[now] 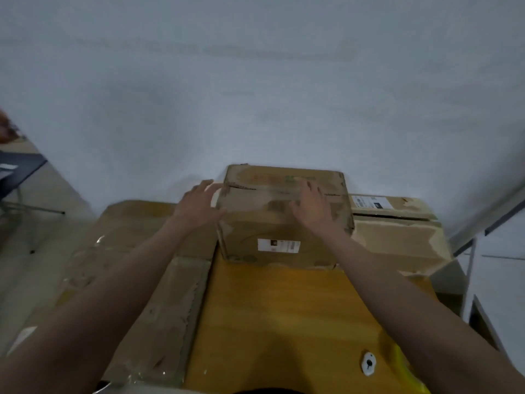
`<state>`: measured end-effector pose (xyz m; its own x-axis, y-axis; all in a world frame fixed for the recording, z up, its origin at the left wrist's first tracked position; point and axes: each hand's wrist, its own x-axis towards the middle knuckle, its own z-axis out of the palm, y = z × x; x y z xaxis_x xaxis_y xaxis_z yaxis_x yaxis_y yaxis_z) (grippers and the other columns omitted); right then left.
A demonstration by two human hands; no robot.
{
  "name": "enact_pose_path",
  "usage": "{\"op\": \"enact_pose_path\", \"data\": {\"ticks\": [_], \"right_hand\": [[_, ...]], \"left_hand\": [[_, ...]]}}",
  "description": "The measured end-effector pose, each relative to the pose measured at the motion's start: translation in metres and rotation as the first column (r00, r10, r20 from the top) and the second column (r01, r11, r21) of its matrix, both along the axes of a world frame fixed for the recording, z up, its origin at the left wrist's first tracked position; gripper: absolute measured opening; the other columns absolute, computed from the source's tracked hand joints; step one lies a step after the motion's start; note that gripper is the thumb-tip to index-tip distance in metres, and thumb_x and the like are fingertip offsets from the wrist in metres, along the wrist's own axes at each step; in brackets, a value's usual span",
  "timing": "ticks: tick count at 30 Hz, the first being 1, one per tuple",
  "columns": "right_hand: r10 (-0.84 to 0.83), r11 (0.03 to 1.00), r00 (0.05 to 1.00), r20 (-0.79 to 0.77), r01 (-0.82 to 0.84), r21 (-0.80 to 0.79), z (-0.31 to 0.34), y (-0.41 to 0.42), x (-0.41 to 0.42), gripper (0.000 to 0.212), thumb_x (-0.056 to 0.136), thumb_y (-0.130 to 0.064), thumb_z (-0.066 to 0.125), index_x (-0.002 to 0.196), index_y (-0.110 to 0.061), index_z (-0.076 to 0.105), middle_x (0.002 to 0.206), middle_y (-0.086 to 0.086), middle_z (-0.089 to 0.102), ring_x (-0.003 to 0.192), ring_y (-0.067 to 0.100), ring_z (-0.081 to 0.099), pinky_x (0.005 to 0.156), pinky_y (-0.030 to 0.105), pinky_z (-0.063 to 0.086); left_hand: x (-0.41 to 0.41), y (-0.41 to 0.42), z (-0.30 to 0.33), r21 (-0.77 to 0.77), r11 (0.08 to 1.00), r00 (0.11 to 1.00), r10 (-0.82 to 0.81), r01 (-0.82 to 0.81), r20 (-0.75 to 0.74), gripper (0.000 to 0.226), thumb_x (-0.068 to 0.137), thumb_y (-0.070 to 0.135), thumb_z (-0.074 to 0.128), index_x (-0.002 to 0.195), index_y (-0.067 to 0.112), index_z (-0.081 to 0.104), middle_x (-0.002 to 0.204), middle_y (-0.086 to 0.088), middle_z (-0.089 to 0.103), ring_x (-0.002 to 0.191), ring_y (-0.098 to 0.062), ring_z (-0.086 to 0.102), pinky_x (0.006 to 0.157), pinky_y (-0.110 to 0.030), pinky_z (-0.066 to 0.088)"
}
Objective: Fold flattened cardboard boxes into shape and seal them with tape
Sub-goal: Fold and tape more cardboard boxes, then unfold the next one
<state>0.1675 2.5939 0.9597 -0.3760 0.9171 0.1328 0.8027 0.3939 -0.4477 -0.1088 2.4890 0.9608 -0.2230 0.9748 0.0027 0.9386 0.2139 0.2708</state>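
Yellow-brown wooden table (284, 322) with two cardboard boxes (284, 223) (397, 231), flattened cardboard (159, 294), small white disc (368, 363).

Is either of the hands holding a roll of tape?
No: the left hand lies open against the box and the right hand lies flat on top.
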Motion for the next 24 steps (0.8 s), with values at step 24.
{"op": "enact_pose_path", "data": {"ticks": [24], "right_hand": [[0.146,0.989,0.989,0.034,-0.145,-0.037,-0.063,-0.172,-0.291,0.056,0.093,-0.019,0.055,0.146,-0.018,0.037,0.142,0.01,0.045,0.127,0.031,0.043,0.101,0.044,0.042]], "left_hand": [[-0.272,-0.207,-0.063,-0.132,0.966,0.975,0.219,-0.221,-0.03,0.059,0.088,0.04,0.065,0.141,0.02,0.048,0.146,-0.003,0.045,0.128,-0.031,0.05,0.105,-0.047,0.038]]}}
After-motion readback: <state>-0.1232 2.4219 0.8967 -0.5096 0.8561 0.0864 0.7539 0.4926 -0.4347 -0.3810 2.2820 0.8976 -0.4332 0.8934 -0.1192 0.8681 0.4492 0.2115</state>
